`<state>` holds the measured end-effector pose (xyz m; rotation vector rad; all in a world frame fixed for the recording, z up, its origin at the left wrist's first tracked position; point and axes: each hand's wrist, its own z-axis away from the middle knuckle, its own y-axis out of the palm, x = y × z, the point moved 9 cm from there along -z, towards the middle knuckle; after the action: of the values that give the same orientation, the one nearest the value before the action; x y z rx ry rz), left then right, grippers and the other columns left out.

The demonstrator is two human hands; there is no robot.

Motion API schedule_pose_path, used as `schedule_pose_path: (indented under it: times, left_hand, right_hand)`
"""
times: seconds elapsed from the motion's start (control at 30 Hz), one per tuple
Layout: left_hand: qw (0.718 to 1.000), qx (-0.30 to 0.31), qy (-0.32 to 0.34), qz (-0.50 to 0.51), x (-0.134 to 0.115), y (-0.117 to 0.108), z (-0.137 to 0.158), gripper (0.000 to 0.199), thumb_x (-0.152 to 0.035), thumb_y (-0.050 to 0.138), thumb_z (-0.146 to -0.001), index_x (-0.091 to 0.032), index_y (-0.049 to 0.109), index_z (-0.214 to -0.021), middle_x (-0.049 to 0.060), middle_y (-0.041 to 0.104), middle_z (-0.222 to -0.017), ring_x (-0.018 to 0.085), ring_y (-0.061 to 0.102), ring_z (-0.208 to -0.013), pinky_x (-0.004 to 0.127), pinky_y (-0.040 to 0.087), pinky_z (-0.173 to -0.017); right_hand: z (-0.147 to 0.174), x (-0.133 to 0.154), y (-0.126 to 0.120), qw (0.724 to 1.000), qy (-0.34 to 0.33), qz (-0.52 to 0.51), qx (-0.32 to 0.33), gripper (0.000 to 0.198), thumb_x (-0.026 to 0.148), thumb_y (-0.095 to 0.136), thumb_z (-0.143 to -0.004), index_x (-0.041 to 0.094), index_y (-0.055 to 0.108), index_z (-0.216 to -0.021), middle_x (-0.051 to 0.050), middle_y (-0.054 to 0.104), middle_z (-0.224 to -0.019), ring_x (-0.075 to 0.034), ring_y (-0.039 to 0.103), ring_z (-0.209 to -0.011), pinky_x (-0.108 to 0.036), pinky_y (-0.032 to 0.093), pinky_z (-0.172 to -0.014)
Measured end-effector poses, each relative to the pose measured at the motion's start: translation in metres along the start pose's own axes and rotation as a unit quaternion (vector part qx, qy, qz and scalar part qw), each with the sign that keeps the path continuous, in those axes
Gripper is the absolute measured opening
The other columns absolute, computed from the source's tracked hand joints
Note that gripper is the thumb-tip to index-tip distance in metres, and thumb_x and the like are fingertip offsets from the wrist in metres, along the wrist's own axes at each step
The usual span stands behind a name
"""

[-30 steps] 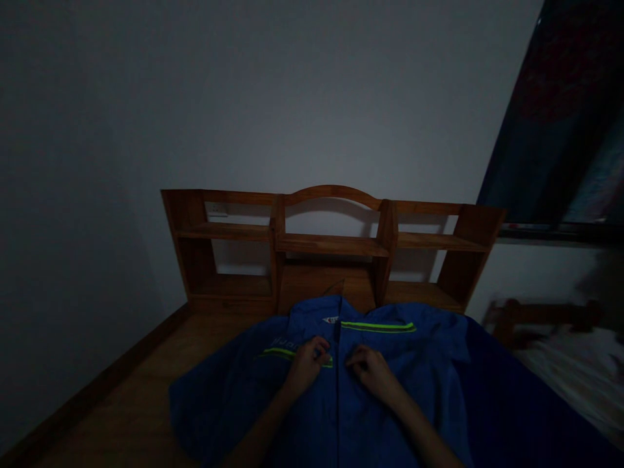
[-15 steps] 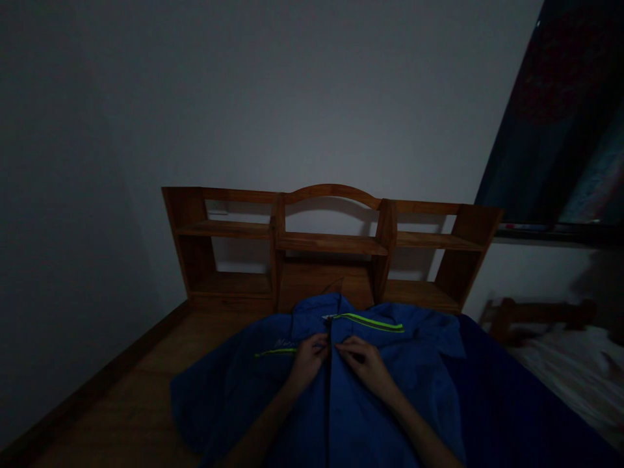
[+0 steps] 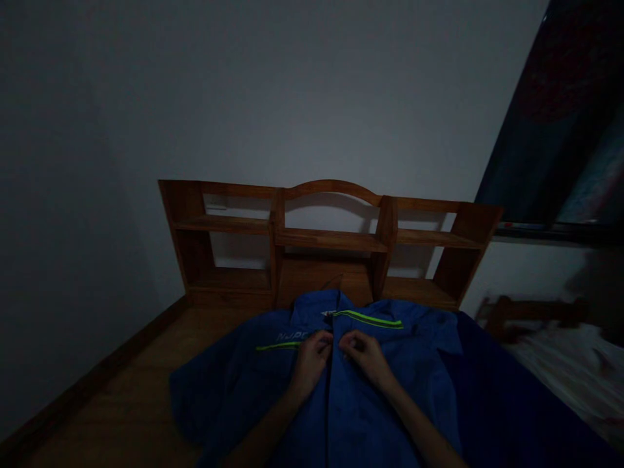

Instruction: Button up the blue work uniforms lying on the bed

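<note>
A blue jacket with yellow-green stripes across the chest lies spread out, its collar toward the shelf. Pale lettering shows above the stripe on the left. My left hand pinches the left side of the front opening, just below the collar. Opposite it, my right hand has its fingers closed on the right front edge. A narrow gap of cloth lies between the two hands. The fingertips are dim, so any button or fastener in them cannot be made out.
A wooden shelf unit stands against the wall behind the jacket. Wooden boards extend to the left. Dark blue cloth lies at the right. Beyond it are a wooden bed frame and pale bedding.
Both hands still hold the jacket's front edges. The fingers have shifted slightly, and the front flap on the right now covers more of the dark opening.
</note>
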<state>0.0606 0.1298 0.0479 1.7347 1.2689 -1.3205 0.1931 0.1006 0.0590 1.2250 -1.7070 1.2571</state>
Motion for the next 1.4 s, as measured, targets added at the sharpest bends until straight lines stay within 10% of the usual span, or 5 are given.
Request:
schedule_pose_path:
  times: [0.9,1.4]
  left_hand:
    - [0.974,-0.139,-0.163,0.071,0.045,-0.017,0.014,0.024,-0.036,0.071,-0.059,-0.014,0.070,-0.069,0.004,0.067,-0.064,0.018,0.061,-0.063,0.024,0.044,-0.056]
    - [0.984,-0.148,-0.090,0.038,0.041,-0.020,0.009,0.023,-0.019,0.068,-0.057,-0.017,0.062,-0.079,0.003,0.065,-0.078,0.017,0.063,-0.078,0.026,0.049,-0.070]
  right_hand:
    - [0.007,0.022,0.012,0.987,-0.072,0.142,0.016,0.010,0.027,0.053,-0.085,0.019,0.059,-0.086,0.000,0.062,-0.080,-0.012,0.058,-0.071,-0.022,0.042,-0.065]
    - [0.006,0.015,0.011,0.984,-0.061,0.170,0.001,0.009,0.024,0.055,-0.080,0.018,0.061,-0.082,-0.001,0.063,-0.077,-0.012,0.058,-0.068,-0.022,0.042,-0.064]
